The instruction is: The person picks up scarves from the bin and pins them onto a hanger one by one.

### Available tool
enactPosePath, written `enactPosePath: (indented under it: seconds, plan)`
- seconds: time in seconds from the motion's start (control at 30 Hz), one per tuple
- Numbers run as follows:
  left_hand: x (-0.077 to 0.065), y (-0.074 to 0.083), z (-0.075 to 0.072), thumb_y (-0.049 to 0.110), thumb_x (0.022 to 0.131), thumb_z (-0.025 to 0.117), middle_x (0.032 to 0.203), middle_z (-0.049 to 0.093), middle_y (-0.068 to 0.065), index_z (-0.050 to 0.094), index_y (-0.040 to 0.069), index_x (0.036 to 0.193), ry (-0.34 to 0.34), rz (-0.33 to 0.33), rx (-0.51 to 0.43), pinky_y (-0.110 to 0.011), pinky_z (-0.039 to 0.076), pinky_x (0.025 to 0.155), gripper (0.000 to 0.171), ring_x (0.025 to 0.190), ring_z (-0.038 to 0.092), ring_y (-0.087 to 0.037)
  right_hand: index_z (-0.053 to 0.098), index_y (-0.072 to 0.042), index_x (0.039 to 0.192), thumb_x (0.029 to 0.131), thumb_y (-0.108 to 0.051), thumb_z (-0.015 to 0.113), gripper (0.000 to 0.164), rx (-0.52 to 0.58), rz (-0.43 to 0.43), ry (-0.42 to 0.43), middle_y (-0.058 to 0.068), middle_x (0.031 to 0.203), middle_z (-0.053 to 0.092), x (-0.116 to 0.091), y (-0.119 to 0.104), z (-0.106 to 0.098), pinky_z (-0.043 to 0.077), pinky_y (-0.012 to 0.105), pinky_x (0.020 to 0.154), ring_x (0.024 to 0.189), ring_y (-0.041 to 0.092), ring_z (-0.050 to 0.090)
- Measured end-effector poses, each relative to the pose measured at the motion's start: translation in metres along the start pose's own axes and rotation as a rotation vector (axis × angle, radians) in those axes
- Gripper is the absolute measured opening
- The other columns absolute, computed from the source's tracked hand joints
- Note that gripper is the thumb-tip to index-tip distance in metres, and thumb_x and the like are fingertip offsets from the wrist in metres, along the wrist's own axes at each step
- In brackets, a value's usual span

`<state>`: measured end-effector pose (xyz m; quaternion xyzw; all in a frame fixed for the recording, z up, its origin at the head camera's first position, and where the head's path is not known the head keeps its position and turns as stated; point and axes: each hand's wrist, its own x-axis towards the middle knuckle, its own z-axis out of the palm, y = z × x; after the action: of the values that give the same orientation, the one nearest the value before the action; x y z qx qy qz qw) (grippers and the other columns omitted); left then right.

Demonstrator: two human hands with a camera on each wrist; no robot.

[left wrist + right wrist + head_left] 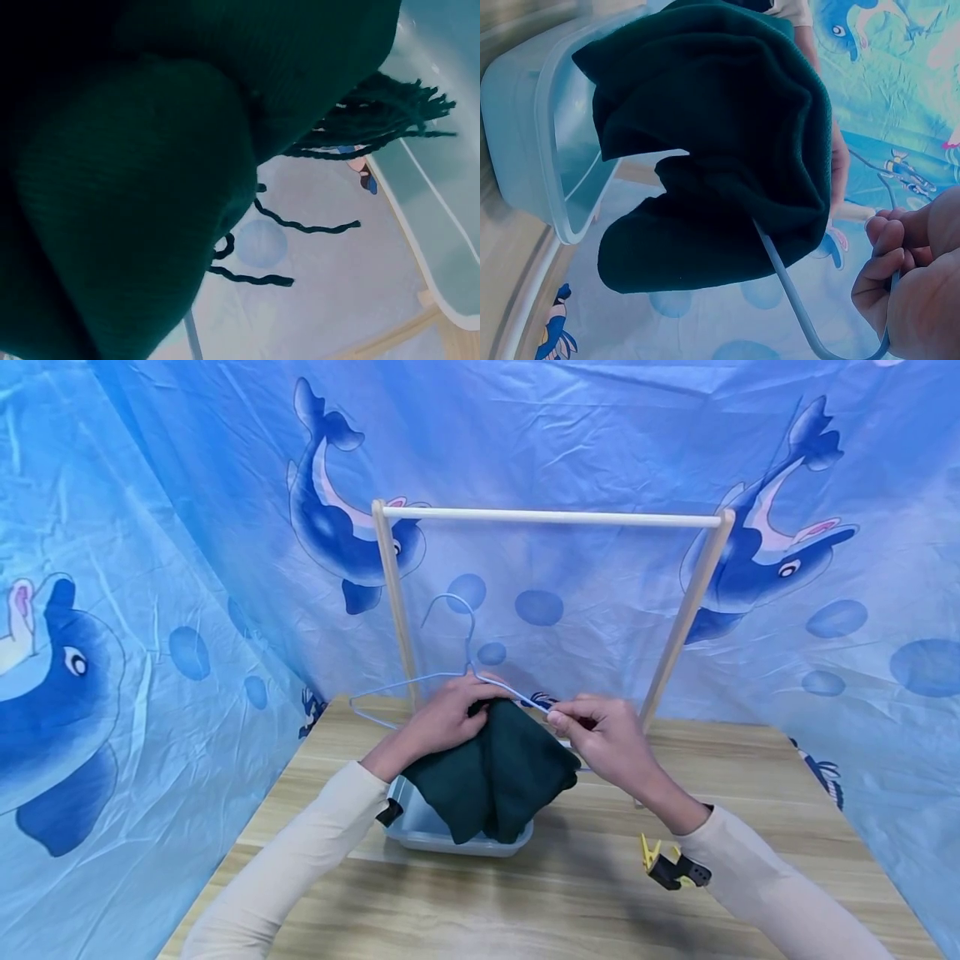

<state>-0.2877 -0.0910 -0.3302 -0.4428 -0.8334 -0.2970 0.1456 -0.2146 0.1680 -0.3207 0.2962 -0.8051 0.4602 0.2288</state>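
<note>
A dark green scarf [495, 777] with a twisted-cord fringe [390, 120] is draped on a light blue wire hanger [471, 643], hook upward. My left hand [453, 714] grips the scarf's upper part just below the hanger's neck; its fingertips are partly hidden by cloth. With thumb and fingers my right hand [603, 735] pinches the hanger's right arm. In the right wrist view, the right hand [907, 270] holds the wire near its bent corner, and the lower bar [780, 262] runs into the scarf's folds. The scarf hangs over a pale blue plastic tub [457, 847].
Behind the hands stands a wooden rack with a white horizontal bar [555, 516] and two slanted posts. A yellow clip [649, 853] shows by the black device at the right wrist. Blue dolphin-print curtains [600, 435] enclose the wood-grain table [585, 910].
</note>
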Motion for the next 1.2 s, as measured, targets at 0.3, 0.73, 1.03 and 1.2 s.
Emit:
enactPosePath:
  seconds: [0.3, 0.73, 1.03, 1.2]
  plan:
    - [-0.001, -0.003, -0.001, 0.016, 0.090, 0.066, 0.131, 0.065, 0.000, 0.071, 0.020, 0.122, -0.077, -0.022, -0.058, -0.047, 0.040, 0.110, 0.033, 0.120, 0.056, -0.018, 0.082, -0.004, 0.098, 0.094, -0.005, 0.073, 0.010, 0.007, 0.011, -0.004, 0.007, 0.067, 0.062, 0.000, 0.000, 0.000, 0.042, 0.026, 0.049, 0.056, 0.010, 0.053]
    - [-0.004, 0.000, 0.002, 0.010, 0.092, 0.070, 0.107, 0.075, -0.004, 0.075, 0.006, 0.109, 0.062, 0.036, -0.132, -0.058, 0.030, 0.118, 0.018, 0.102, 0.067, -0.020, 0.082, -0.003, 0.098, 0.093, -0.004, 0.073, 0.010, 0.031, 0.033, -0.023, 0.000, 0.071, 0.063, -0.002, 0.004, 0.002, 0.045, 0.025, 0.051, 0.057, 0.010, 0.054]
    - [-0.001, 0.005, 0.004, 0.010, 0.090, 0.068, 0.100, 0.069, -0.012, 0.073, 0.002, 0.100, 0.272, -0.038, -0.093, -0.037, 0.050, 0.080, 0.013, 0.091, 0.060, -0.024, 0.081, -0.003, 0.100, 0.094, -0.003, 0.072, 0.011, 0.053, 0.036, -0.027, 0.000, 0.068, 0.058, -0.005, 0.004, -0.001, 0.042, 0.025, 0.053, 0.056, 0.011, 0.050]
    - [0.001, 0.009, 0.005, 0.013, 0.092, 0.068, 0.102, 0.069, -0.013, 0.072, 0.005, 0.105, 0.344, -0.155, -0.042, -0.043, 0.050, 0.085, 0.016, 0.095, 0.062, -0.027, 0.081, -0.004, 0.098, 0.094, -0.004, 0.072, 0.010, 0.044, 0.035, -0.037, 0.000, 0.069, 0.058, -0.005, 0.001, -0.001, 0.042, 0.025, 0.052, 0.058, 0.011, 0.051]
